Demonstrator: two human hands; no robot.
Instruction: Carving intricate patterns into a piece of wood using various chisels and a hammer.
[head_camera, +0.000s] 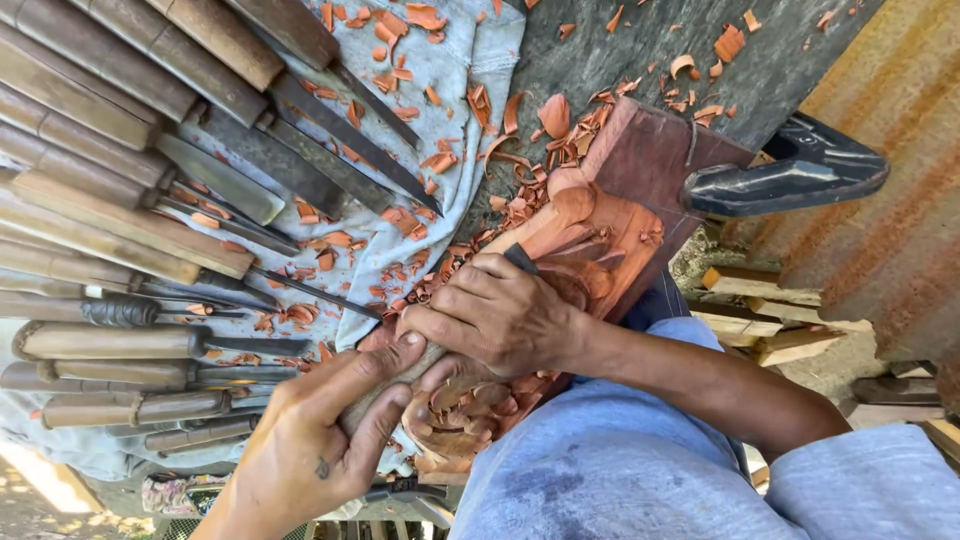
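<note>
A reddish-brown carved wood block (610, 215) with curling relief shapes lies on the dark workbench (600, 50). My left hand (320, 430) comes in from the lower left and wraps around the pale wooden handle of a chisel (425, 358). My right hand (495, 315), its forearm reaching in from the right, closes over the front of the same chisel and rests on the carving. The dark blade tip (520, 258) pokes out above its fingers, against the carved surface.
Several wooden-handled chisels and gouges (120, 230) lie in rows on a grey-blue cloth (450, 100) at the left. Orange wood shavings (400, 230) are scattered over the cloth and bench. A black clamp (790, 175) grips the block's right end. Wood offcuts (770, 320) lie below.
</note>
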